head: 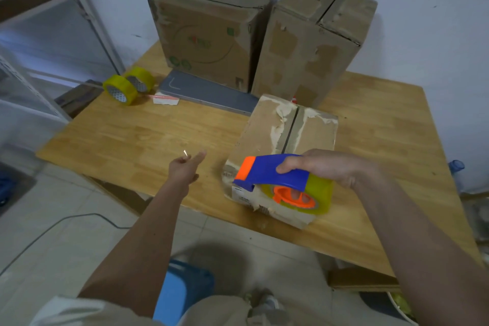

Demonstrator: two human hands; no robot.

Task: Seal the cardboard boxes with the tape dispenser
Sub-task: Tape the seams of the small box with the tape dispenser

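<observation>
A: Right hand [325,167]?

B: Wrapped around the tape dispenser [275,174], thumb on the blue cover, fingers through the orange hub. Dispenser carries a yellowish tape roll and sits over the near end of the small cardboard box [285,151].

A: Box position?

B: Flat on the wooden table [137,140], near its front edge. Top flaps closed, centre seam exposed, torn old tape alongside it.

A: Left hand [186,168]?

B: Reaching out over the table left of the box. Fingers look extended and hold nothing, though motion blur makes this uncertain.

A: Other items?

B: Two tall cardboard boxes [209,37] at the table's back, side by side. Two spare tape rolls [127,86] at the back left corner.
</observation>
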